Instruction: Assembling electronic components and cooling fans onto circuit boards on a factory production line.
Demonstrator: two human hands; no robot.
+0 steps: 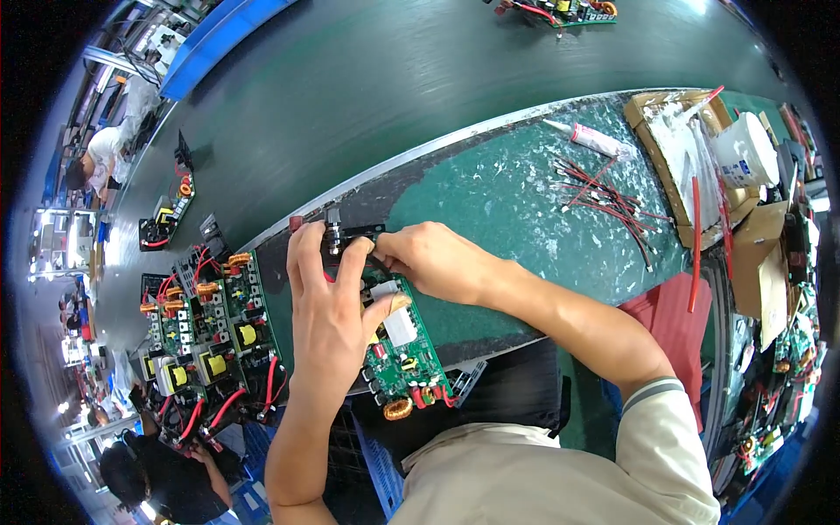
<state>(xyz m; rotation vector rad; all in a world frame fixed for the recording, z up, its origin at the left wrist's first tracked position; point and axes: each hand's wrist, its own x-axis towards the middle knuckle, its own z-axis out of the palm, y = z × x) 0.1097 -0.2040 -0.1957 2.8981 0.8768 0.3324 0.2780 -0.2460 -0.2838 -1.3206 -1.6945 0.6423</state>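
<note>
A green circuit board (420, 360) lies tilted at the table's near edge, its lower end reaching past the edge. It carries a white block, small yellow parts and a copper-coloured coil. My left hand (328, 311) is spread over the upper part of the board, its fingers around a black metal piece (333, 234) at the top end and its thumb by the white block. From the right, my right hand (442, 262) meets the same end with bent fingers pinched together beside the black piece. Whatever lies between those fingertips is hidden.
Several assembled boards (214, 332) stand close on the left. Loose red and black wires (608, 197) and a white tube (599, 140) lie on the smeared green mat. A cardboard tray (652, 144) and white tub (745, 150) are at right. Beyond runs a dark belt (394, 87).
</note>
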